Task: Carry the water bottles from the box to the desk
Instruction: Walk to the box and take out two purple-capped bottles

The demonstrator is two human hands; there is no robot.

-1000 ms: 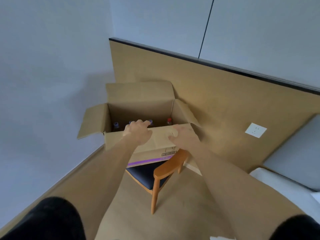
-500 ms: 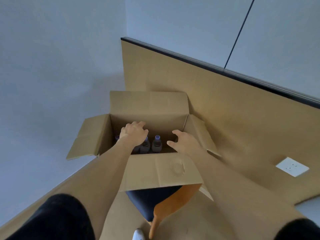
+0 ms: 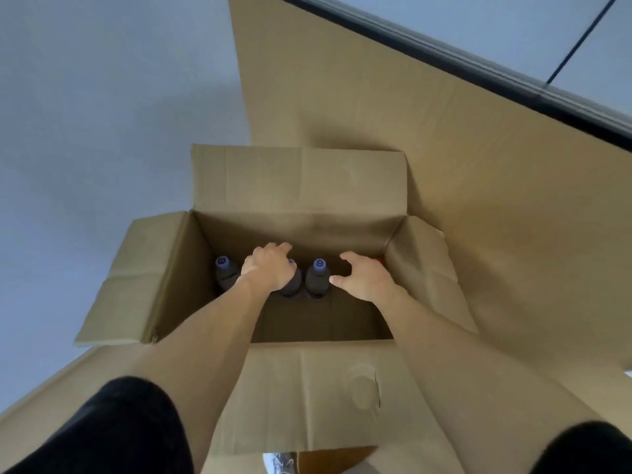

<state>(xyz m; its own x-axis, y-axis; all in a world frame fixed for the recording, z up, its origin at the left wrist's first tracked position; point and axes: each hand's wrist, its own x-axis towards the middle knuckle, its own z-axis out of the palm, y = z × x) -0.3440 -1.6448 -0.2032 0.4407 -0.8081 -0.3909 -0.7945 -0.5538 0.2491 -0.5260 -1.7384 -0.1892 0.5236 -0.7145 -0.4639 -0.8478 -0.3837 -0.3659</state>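
reaching into box (image 3: 424,268) | left hand (image 3: 270,270) on bottle (image 3: 292,285); right hand (image 3: 367,278) spread (empty)

The head camera looks steeply down, from close above, into the open box (image 3: 297,186).

box: open cardboard box (image 3: 301,186), all four flaps folded out
bottles: three dark ones with purple caps standing in a row inside, left bottle (image 3: 225,273), middle bottle (image 3: 292,285), right bottle (image 3: 317,278)
left hand: left hand (image 3: 268,266) down on top of the middle bottle, fingers curled over its cap
right hand: right hand (image 3: 364,275) spread open just beside the right bottle, thumb near its shoulder
red cap: tiny bit of red cap (image 3: 380,260) peeking out behind the right hand
sleeves: black, at the bottom corners
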